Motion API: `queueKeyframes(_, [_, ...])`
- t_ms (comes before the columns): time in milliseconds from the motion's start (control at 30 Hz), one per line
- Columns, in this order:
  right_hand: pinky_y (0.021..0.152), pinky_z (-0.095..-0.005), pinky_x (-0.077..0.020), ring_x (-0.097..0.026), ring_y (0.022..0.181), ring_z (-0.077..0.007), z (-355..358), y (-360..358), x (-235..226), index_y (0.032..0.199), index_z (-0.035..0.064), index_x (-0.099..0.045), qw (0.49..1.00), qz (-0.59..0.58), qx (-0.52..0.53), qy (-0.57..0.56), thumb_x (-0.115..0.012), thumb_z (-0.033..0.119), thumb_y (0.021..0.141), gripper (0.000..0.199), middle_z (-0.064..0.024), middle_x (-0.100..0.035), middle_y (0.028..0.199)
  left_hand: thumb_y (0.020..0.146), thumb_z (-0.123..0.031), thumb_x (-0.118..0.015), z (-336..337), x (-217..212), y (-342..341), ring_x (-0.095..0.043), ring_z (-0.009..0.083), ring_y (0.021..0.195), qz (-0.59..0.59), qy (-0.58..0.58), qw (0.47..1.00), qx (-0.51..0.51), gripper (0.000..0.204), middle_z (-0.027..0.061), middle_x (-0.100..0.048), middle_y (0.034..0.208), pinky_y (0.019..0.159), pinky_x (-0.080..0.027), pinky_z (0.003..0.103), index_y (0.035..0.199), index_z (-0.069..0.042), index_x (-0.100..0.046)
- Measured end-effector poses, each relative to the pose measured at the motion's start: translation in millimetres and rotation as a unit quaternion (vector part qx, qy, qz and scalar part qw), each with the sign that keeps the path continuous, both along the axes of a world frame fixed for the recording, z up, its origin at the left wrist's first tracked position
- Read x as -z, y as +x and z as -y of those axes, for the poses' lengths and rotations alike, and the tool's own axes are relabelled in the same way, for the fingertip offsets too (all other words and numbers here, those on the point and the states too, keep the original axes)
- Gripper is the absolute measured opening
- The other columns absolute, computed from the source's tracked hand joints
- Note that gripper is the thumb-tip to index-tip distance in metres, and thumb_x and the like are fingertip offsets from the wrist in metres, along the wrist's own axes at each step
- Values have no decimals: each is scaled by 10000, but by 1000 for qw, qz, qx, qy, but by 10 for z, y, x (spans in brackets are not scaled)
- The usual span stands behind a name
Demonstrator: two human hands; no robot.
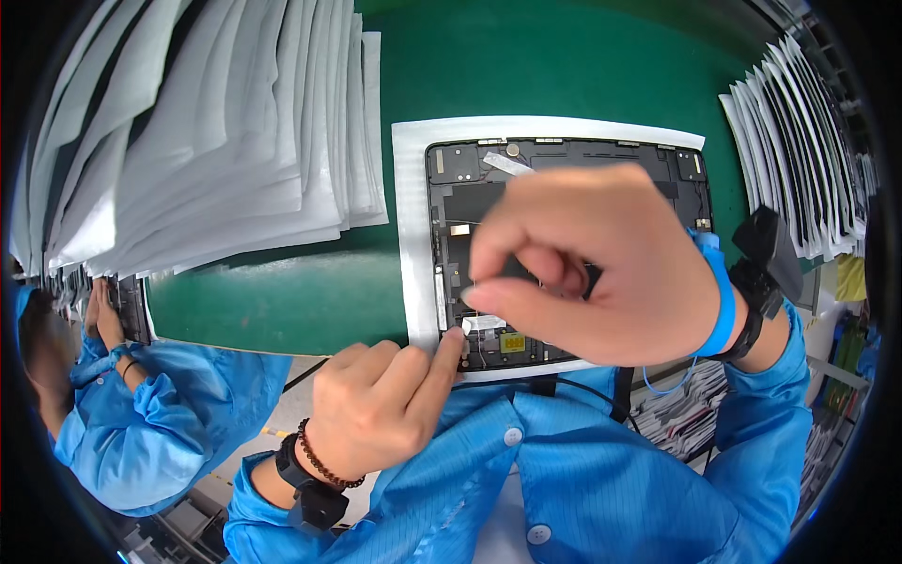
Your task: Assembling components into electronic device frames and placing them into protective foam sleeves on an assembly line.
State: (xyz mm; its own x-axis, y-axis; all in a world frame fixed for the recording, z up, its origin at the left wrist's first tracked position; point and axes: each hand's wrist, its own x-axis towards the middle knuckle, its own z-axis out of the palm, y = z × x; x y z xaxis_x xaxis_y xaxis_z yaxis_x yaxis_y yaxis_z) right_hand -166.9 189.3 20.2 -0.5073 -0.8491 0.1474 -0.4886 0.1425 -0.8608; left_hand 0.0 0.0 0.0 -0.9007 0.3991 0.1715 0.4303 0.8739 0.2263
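from my feed, a green surface (282,301) fills most of the view, its near edge curving across the lower left. on its left part lies a fanned stack of white foam sheets (216,141), overlapping like shingles; a second such stack (799,160) runs along the right rim. at the far left, a co-worker in a blue smock (141,414) stands at the same edge. below it i see pale floor (282,414) with a dark line across it. lower right, shelving with stacked parts (686,423) shows dimly. the light is bright and even.
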Motion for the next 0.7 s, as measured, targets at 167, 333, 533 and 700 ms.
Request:
queueKeyframes(167, [403, -342, -371, -482, 468, -183, -199, 56, 241, 832, 58, -638, 954, -291, -78, -10, -797, 111, 739, 191, -32, -419, 642, 750, -73, -678, -25, 8, 5, -447, 107, 534, -18, -17, 1000, -8, 342, -5, -394, 694, 449, -350, 268, 1080, 0, -733])
queueKeyframes(333, [437, -323, -449, -544, 559, -177, -248, 131, 376, 813, 50, -590, 938, -322, -109, -66, -658, 119, 710, 142, -43, -436, 704, 725, -148, -779, -72, -97, -59, -499, 138, 553, 16, -23, 999, -22, 407, 3, -413, 683, 468, -409, 307, 1093, 7, -702])
queueKeyframes(533, [374, -301, -371, -472, 483, -148, -195, 116, 434, 935, 50, -715, 941, -300, -135, -77, -754, 103, 708, 237, -22, -374, 631, 721, -145, -779, -55, -59, -53, -510, 147, 550, 30, -7, 999, -25, 410, 7, -436, 691, 468, -416, 316, 1090, 12, -695])
queueKeyframes(700, [387, -289, -399, -488, 507, -135, -183, 108, 460, 1026, 58, -720, 936, -309, -157, -62, -727, 116, 713, 318, -11, -377, 654, 704, -126, -786, -39, -7, -46, -523, 152, 543, 24, 23, 999, -41, 409, 7, -437, 692, 457, -414, 324, 1079, 8, -696])
